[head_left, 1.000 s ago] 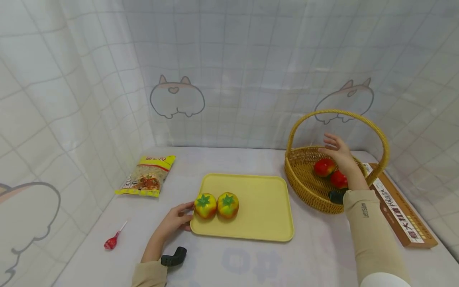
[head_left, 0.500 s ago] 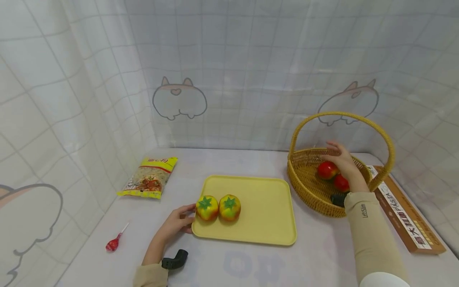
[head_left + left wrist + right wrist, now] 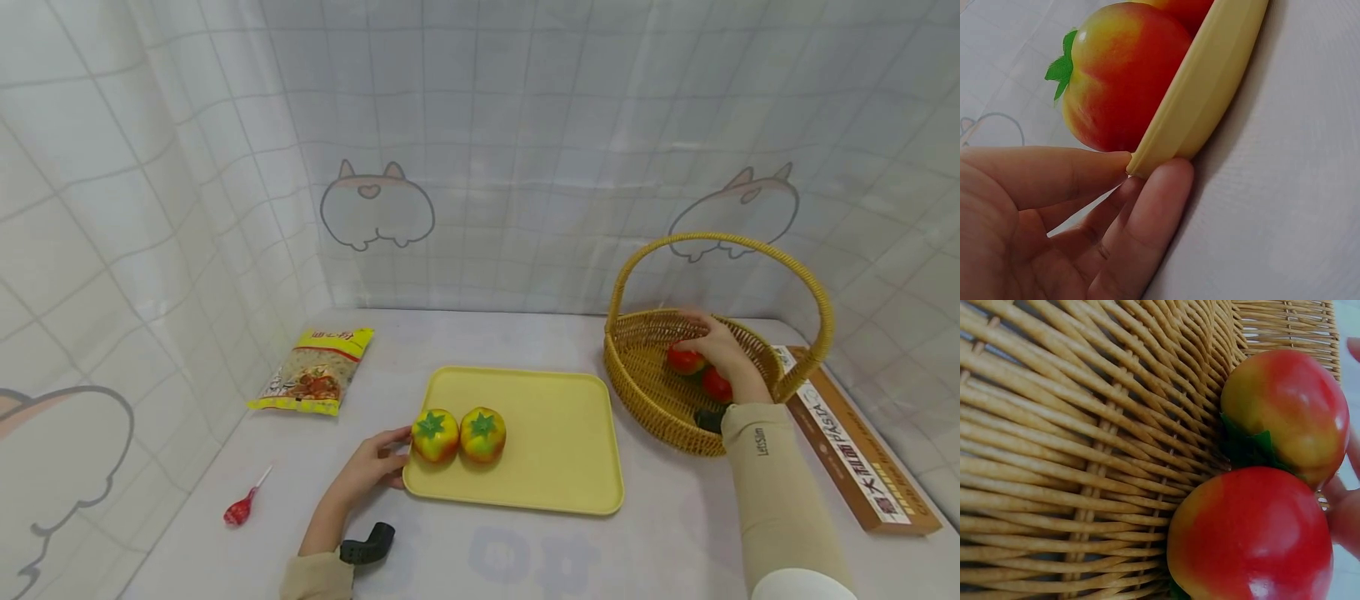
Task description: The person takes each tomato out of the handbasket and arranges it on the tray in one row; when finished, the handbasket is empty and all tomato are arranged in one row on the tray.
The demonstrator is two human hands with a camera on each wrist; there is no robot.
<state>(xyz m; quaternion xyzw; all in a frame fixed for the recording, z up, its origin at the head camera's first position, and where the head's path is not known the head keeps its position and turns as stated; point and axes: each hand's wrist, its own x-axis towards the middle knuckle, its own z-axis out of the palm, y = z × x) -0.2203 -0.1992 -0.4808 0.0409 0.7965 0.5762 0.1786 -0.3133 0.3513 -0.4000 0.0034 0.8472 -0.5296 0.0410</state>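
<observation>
My left hand [image 3: 367, 464] pinches the left edge of a yellow tray [image 3: 555, 450]; in the left wrist view the thumb is on the rim and fingers are beneath. Two yellow-red toy tomatoes with green leaves, a left tomato [image 3: 435, 435] and a right tomato [image 3: 483, 435], sit side by side on the tray near that hand. My right hand [image 3: 720, 348] reaches down into a wicker basket [image 3: 637, 379], its fingers spread over the farther red tomato [image 3: 1288, 409]. A nearer red tomato [image 3: 1250, 534] lies against it, partly hidden by the wrist in the head view.
The basket's tall handle [image 3: 720, 239] arches over the right forearm. A long pasta box [image 3: 855, 442] lies right of the basket. At left are a yellow-edged food bag [image 3: 315, 372] and a red lollipop [image 3: 240, 508]. A curtain [image 3: 480, 150] stands behind.
My right hand has lowered from above the basket down to the farther red tomato. The view has shifted slightly; the left hand stays at the tray's edge.
</observation>
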